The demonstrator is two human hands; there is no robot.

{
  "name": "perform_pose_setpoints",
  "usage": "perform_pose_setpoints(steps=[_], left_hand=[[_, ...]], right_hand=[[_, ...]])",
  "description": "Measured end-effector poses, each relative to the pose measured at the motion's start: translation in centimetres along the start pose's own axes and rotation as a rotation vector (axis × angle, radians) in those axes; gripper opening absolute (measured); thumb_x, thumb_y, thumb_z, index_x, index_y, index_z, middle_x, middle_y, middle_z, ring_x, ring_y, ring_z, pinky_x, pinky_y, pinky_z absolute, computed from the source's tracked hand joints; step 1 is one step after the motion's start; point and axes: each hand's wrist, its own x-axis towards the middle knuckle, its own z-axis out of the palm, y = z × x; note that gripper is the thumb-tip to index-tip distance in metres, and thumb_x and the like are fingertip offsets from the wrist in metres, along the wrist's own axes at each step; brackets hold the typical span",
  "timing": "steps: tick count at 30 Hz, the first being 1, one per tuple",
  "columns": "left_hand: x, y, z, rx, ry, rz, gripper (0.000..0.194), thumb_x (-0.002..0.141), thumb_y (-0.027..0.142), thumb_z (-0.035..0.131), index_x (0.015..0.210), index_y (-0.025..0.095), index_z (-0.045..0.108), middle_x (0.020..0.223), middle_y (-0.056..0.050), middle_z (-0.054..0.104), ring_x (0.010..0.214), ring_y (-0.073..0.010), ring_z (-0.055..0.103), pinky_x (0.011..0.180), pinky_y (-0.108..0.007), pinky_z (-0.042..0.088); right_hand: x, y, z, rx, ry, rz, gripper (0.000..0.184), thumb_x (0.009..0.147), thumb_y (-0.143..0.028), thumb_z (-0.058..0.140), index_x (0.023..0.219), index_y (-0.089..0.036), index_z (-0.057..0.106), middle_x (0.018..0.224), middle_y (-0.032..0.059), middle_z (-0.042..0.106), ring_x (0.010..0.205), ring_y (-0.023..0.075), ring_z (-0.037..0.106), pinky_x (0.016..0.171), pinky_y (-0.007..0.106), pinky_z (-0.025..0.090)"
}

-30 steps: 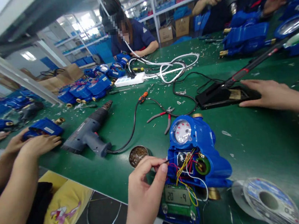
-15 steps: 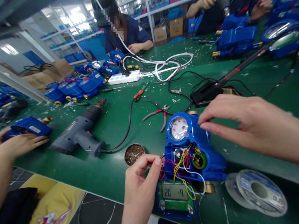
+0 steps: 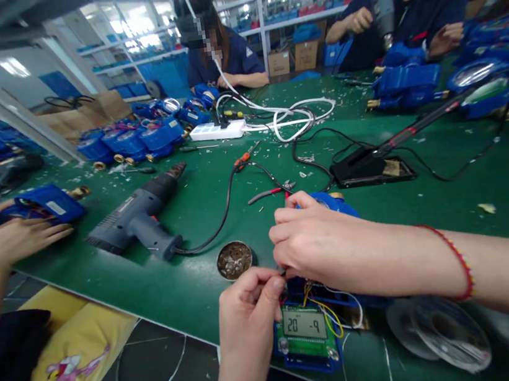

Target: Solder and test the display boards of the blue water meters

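A blue water meter [image 3: 336, 199] lies on the green table [image 3: 448, 202] at the near edge, its green display board [image 3: 307, 333] hanging out on coloured wires [image 3: 327, 315]. My left hand [image 3: 248, 316] pinches a thin wire end at the meter's left side. My right hand [image 3: 317, 241] reaches across over the meter with fingers curled, its fingertips meeting my left hand's pinch; it hides the dial and the open cavity. Whether the right fingers grip the wire is hidden.
A round tin [image 3: 234, 260] sits left of the meter, a solder spool [image 3: 442, 331] to its right. A grey power drill [image 3: 140, 215], red pliers [image 3: 269, 193], a soldering iron on its black stand [image 3: 373, 168] and a white power strip [image 3: 222, 131] lie beyond. Other people work with blue meters at left and across.
My right hand came from the soldering stand, across the meter, down onto its left side to meet my left hand. The left hand kept its pinch on the wire.
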Motion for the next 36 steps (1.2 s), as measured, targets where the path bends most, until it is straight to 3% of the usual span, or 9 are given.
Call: perform_pose_setpoints(steps=[4,9,16,20,25,29,32,36], left_hand=[[-0.1,0.3,0.2,-0.021,0.008,-0.041,0.023,0.068,0.035,0.062,0.058,0.015,0.06,0.04,0.007,0.042,0.037,-0.0063,0.037,0.039,-0.017,0.028],[-0.1,0.2,0.5,0.005,0.011,-0.014,0.025,0.069,0.037,0.062,0.058,0.015,0.061,0.044,0.006,0.043,0.041,-0.0065,0.034,0.04,-0.018,0.026],[-0.3,0.3,0.4,0.022,0.025,0.021,0.025,0.071,0.036,0.062,0.057,0.015,0.06,0.047,0.005,0.046,0.043,-0.0069,0.037,0.042,-0.019,0.028],[-0.2,0.4,0.4,0.024,0.042,0.019,0.025,0.071,0.036,0.063,0.057,0.015,0.061,0.046,0.006,0.045,0.043,-0.0064,0.037,0.042,-0.017,0.03],[0.0,0.4,0.4,0.006,0.058,0.017,0.026,0.07,0.038,0.066,0.06,0.015,0.064,0.045,0.005,0.047,0.042,-0.0061,0.038,0.04,-0.016,0.031],[-0.1,-0.2,0.3,-0.044,0.022,-0.01,0.022,0.074,0.037,0.067,0.075,0.015,0.068,0.055,0.001,0.06,0.043,-0.0068,0.043,0.039,-0.016,0.031],[-0.3,-0.8,0.2,-0.011,-0.01,0.011,0.021,0.079,0.036,0.064,0.077,0.016,0.071,0.057,0.0,0.061,0.046,-0.0075,0.043,0.041,-0.017,0.031],[-0.5,-1.4,0.2,0.055,0.022,0.11,0.021,0.082,0.033,0.061,0.078,0.018,0.075,0.062,-0.002,0.067,0.055,-0.012,0.053,0.051,-0.021,0.04]], right_hand=[[-0.7,0.7,-1.1,-0.001,-0.11,-0.006,0.029,0.083,-0.014,0.069,0.06,-0.018,0.052,0.065,-0.001,0.048,0.072,0.0171,0.032,0.071,0.037,0.015],[-1.5,1.4,-2.1,-0.047,-0.272,0.086,0.025,0.076,-0.01,0.075,0.059,-0.016,0.057,0.07,0.0007,0.052,0.079,0.0176,0.038,0.075,0.037,0.017],[-0.8,1.8,-3.2,0.003,-0.234,0.109,0.019,0.083,-0.007,0.067,0.068,-0.018,0.066,0.08,0.001,0.058,0.085,0.0174,0.046,0.078,0.035,0.022],[-0.5,2.3,-4.1,0.068,-0.265,0.258,0.02,0.087,-0.005,0.059,0.077,-0.017,0.07,0.083,0.0016,0.062,0.085,0.0152,0.053,0.08,0.034,0.028],[-0.3,4.6,-4.7,0.113,-0.168,0.447,0.018,0.087,-0.007,0.056,0.093,-0.013,0.072,0.089,0.0038,0.065,0.081,0.0135,0.057,0.07,0.026,0.036],[1.3,6.2,-4.5,0.089,-0.145,0.498,0.014,0.087,-0.01,0.058,0.083,-0.013,0.071,0.076,0.0011,0.063,0.068,0.0103,0.053,0.062,0.024,0.035],[3.7,6.6,-3.8,0.043,-0.143,0.486,0.022,0.09,-0.019,0.06,0.07,-0.012,0.064,0.066,0.0015,0.058,0.059,0.0099,0.047,0.056,0.025,0.03],[7.9,6.7,-1.8,0.011,-0.147,0.417,0.011,0.092,-0.01,0.052,0.084,-0.01,0.061,0.074,0.0036,0.059,0.064,0.0119,0.049,0.06,0.025,0.033]])
